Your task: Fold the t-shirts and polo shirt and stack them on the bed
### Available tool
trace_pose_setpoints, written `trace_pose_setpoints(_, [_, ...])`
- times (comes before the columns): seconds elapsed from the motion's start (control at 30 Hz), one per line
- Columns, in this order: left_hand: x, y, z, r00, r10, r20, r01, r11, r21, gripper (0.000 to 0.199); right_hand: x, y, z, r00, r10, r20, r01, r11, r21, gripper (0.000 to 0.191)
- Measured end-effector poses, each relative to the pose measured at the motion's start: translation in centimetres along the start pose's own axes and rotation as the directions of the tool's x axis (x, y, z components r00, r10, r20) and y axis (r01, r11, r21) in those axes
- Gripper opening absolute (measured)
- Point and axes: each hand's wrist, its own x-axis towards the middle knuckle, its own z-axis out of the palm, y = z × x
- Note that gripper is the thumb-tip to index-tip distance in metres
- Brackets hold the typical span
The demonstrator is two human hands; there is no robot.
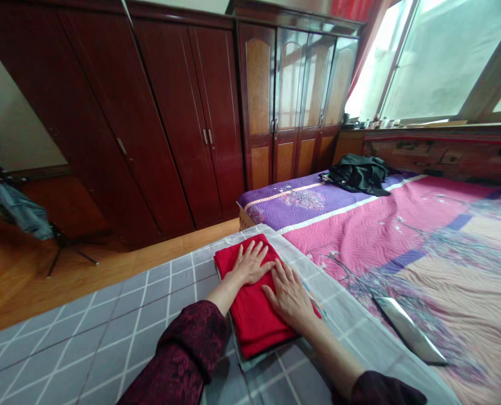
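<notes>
A folded red cloth [256,318], perhaps a garment, lies on the grey checked cover [161,298] near its far right corner. Edges of other folded fabric, pale and dark, peek out beneath it. My left hand [250,263] rests flat on the upper part of the red cloth, fingers spread. Lying on its right side is my right hand [290,295], also flat, with the fingertips near my left thumb. Neither hand grips anything.
Beyond my right hand spreads a bed with a pink and purple quilt [351,225]. A black garment [355,174] and a shiny flat silver object [410,329] lie on it. Dark red wardrobes [183,112] line the back; a black stand [67,247] with jeans [18,208] is at left.
</notes>
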Motion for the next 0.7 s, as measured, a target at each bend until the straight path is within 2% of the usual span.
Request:
trace_pose_setpoints(0.1, [1.5,-1.5,-0.6,0.993,-0.121,0.001,0.121,0.992,0.024,0.073,0.2,-0.1,-0.2,1.0,0.011,0.014,-0.011,1.0,-0.006,0.068])
trace_pose_setpoints(0.2, [2.5,-1.5,-1.5,0.979,-0.205,-0.01,0.205,0.977,0.049,0.07,0.3,-0.2,-0.4,1.0,0.016,0.024,-0.016,1.0,-0.002,0.069])
trace_pose_setpoints(0.27, [2.9,-0.5,-1.6,0.978,-0.205,-0.039,0.207,0.976,0.07,0.067,0.2,-0.1,-0.3,1.0,0.021,0.023,-0.021,1.0,0.003,0.07])
trace_pose_setpoints(0.43, [3.4,2.2,-0.4,0.998,-0.06,-0.03,0.063,0.992,0.106,0.054,0.1,-0.1,-0.1,0.999,0.031,0.008,-0.031,0.999,0.013,0.072])
trace_pose_setpoints(0.5, [3.7,2.4,-0.3,0.995,-0.095,-0.031,0.098,0.989,0.108,0.055,0.0,-0.1,-0.2,0.999,0.041,0.019,-0.042,0.999,0.019,0.072])
trace_pose_setpoints(0.6, [4.0,2.2,-0.9,0.976,-0.206,-0.068,0.212,0.972,0.101,0.061,0.0,-0.1,-0.4,0.998,0.045,0.041,-0.047,0.999,0.029,0.071])
trace_pose_setpoints(0.7, [2.7,2.7,-1.5,0.963,-0.249,-0.105,0.259,0.961,0.097,0.068,-0.1,0.1,-0.4,0.999,0.037,0.038,-0.039,0.999,0.039,0.066])
